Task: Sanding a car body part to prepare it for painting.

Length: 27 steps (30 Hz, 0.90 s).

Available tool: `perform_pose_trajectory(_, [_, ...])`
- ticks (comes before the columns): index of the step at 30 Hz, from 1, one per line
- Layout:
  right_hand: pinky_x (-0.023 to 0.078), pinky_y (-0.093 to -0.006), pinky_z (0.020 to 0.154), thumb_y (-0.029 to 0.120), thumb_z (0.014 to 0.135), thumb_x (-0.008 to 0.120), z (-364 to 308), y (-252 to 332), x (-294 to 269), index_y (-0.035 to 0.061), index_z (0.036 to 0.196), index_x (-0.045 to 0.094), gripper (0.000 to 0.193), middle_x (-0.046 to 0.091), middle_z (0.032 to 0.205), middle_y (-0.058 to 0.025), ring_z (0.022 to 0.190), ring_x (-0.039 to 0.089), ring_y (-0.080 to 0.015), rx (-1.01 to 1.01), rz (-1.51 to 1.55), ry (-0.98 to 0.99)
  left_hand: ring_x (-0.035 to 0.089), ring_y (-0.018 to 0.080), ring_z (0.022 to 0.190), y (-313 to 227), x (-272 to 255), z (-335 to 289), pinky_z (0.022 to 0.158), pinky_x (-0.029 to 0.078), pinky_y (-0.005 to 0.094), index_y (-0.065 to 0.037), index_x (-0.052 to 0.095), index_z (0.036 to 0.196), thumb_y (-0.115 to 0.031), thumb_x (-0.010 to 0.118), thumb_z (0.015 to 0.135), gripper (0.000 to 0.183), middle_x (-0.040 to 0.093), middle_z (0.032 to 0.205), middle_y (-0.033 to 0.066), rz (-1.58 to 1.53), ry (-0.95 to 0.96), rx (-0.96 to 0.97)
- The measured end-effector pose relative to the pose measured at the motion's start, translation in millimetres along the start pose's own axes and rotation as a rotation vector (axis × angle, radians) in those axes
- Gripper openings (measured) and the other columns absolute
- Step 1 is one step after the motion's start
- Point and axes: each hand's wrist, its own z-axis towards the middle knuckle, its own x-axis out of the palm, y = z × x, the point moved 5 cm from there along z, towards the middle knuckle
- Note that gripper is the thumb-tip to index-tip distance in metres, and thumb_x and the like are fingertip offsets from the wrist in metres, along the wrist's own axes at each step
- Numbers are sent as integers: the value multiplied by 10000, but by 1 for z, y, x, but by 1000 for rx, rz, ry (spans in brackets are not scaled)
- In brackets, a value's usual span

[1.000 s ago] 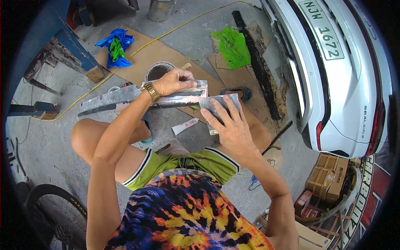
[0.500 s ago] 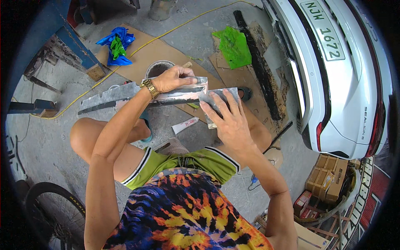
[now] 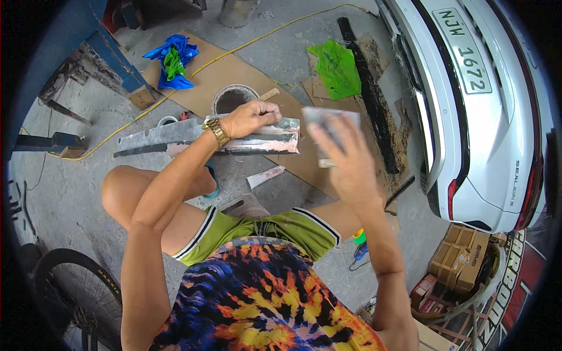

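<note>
A long grey strip of car trim (image 3: 158, 136), with black and pinkish filler patches, lies crosswise above my knees. My left hand (image 3: 250, 120), with a gold watch at its wrist, is closed over its upper edge near the right end. Off that end, my right hand (image 3: 349, 153) is smeared by motion. It grips a flat grey rectangular block (image 3: 319, 119), which looks like a sanding block and is apart from the strip. Beyond my left hand stands an open bucket (image 3: 220, 100) with a wooden stick (image 3: 269, 95) by its rim. A white tube (image 3: 266, 176) lies on the floor between my legs.
Flat cardboard (image 3: 216, 70) carries blue and green plastic (image 3: 175, 61). A green sheet (image 3: 336, 69) lies beside a long black strip (image 3: 366, 88). A white car (image 3: 468, 134) stands at right, boxes (image 3: 459, 251) below it. A yellow hose (image 3: 252, 42) crosses the floor; a bicycle wheel (image 3: 73, 260) is lower left.
My right hand has lifted the grey block off the strip's right end and carried it rightward, baring the pinkish patch there. My left hand stays on the strip. The whole view has shifted slightly.
</note>
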Motion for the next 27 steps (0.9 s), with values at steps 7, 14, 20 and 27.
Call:
perform_pose_trajectory(7, [511, -426, 949, -8, 732, 755, -26, -30, -35, 155, 1313, 583, 627, 562, 1317, -117, 1200, 551, -361, 251, 195, -331, 592, 232, 625, -25, -4, -14, 621, 452, 366, -87, 667, 821, -450, 637, 897, 373, 621, 673, 102, 326, -255, 26])
perform_pose_trajectory(14, [449, -436, 1029, 15, 800, 565, -29, 12, -4, 187, 1354, 553, 580, 522, 1354, -104, 1275, 466, -364, 132, 94, 135, 600, 344, 596, -30, 0, -21, 571, 445, 443, -102, 676, 803, -485, 656, 865, 388, 591, 611, 150, 479, -403, 100])
perform_pose_trajectory(20, [429, -500, 1036, 27, 790, 558, -14, 29, 0, 185, 1388, 517, 619, 495, 1386, -126, 1291, 443, -413, -11, 32, 250, 597, 346, 591, -30, -2, -21, 563, 441, 442, -99, 671, 790, -480, 666, 860, 387, 587, 603, 148, 460, -399, 108])
perform_pose_trajectory(27, [387, -532, 1062, 65, 816, 556, -11, 30, 2, 168, 1407, 496, 603, 454, 1426, -134, 1330, 391, -419, -41, -25, 298, 620, 262, 632, -33, -5, -20, 588, 460, 369, -58, 669, 815, -356, 680, 883, 306, 639, 704, 103, 505, -349, 37])
